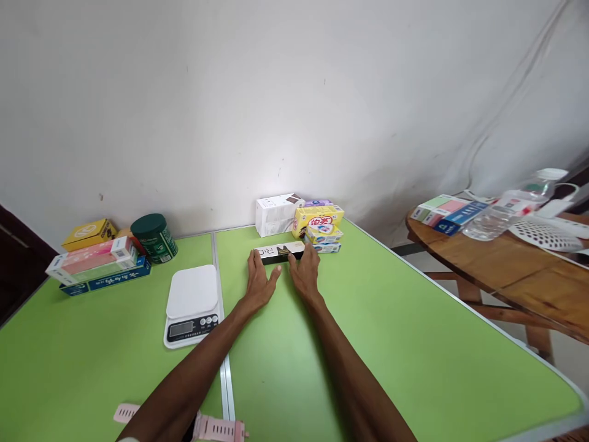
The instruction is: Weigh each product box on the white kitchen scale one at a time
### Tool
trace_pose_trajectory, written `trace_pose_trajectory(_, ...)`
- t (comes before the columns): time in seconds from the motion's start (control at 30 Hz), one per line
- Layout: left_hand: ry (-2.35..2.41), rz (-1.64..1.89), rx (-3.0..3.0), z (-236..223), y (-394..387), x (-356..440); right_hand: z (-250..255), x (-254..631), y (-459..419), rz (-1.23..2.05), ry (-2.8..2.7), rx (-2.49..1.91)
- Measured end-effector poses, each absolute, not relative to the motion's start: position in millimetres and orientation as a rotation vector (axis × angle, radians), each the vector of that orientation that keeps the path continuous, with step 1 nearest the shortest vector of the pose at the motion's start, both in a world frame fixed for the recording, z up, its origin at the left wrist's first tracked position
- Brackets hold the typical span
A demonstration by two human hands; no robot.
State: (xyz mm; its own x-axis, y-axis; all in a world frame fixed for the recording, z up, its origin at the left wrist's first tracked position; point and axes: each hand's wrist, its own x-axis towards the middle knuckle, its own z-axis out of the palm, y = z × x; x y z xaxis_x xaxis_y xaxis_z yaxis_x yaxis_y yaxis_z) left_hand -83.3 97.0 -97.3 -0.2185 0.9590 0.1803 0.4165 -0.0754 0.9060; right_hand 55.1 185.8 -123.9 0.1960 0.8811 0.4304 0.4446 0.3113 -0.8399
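A long, low black-and-white box with dark lettering lies on the green table between my hands. My left hand grips its left end, fingers at the side and thumb pointing away from it. At the opposite end, my right hand has its fingers closed around the right corner and the thumb against the front. Just behind stand a white box and a yellow box. Small yellow-and-white packs are stacked beside my right fingers.
Left of my arms sits a white kitchen scale. Stacked cartons and a dark green canister stand at the back left. A pink watch strap lies under my left forearm. The wooden table holds boxes and a clear bottle.
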Motion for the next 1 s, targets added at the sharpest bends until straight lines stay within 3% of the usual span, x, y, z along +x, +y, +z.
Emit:
trace_pose_trajectory(0.13,1.682,1.344,1.601,-108,94,-71,-131,49,172,0.364,-1.347,-1.346)
trace_pose_trajectory(0.7,1.613,1.145,1.528,-95,145,-62,-137,57,193,0.557,-1.531,-1.331)
trace_pose_trajectory(1.0,1.464,1.085,1.550,-65,73,-103,-123,69,159,0.635,-1.582,-1.437)
